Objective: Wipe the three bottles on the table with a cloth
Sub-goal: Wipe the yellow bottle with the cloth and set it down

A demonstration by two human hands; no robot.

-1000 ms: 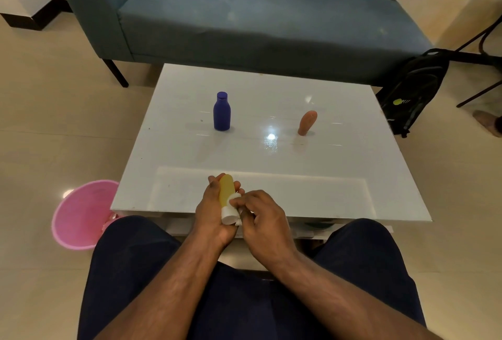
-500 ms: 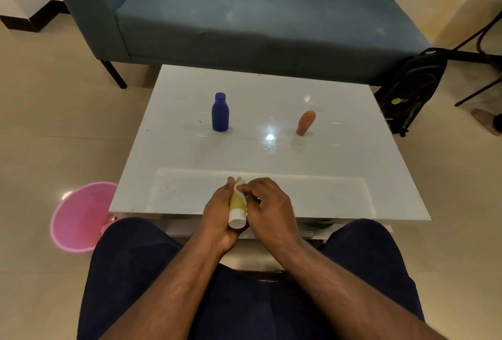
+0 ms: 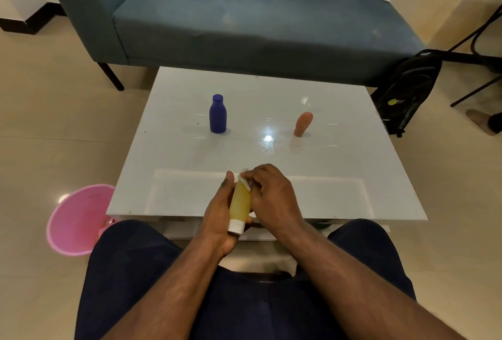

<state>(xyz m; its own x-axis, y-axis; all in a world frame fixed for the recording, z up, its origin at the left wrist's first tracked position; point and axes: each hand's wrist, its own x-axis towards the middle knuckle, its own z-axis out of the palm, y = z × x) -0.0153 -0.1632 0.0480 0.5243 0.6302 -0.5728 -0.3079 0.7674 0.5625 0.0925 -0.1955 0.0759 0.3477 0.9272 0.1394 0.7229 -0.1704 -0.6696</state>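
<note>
Over the near edge of the white table (image 3: 353,176), you hold the yellow bottle (image 3: 239,203) in your left hand (image 3: 217,212), fingers curled behind it and thumb along its side, white cap pointing back toward you. That grip leaves the front face bare, so your right hand (image 3: 271,195) can work: its fingertips pinch a small white cloth (image 3: 244,180) against the bottle's far end. The blue bottle (image 3: 217,114) and the orange bottle (image 3: 303,124) stand upright further back, well apart from each other and from your hands, probably waiting their turn. Between them and you lies bare tabletop to set the yellow one down on. Mind the near edge directly under your hands; a pink bucket (image 3: 78,220) sits on the floor to the left, a blue sofa (image 3: 244,19) just beyond the table
</note>
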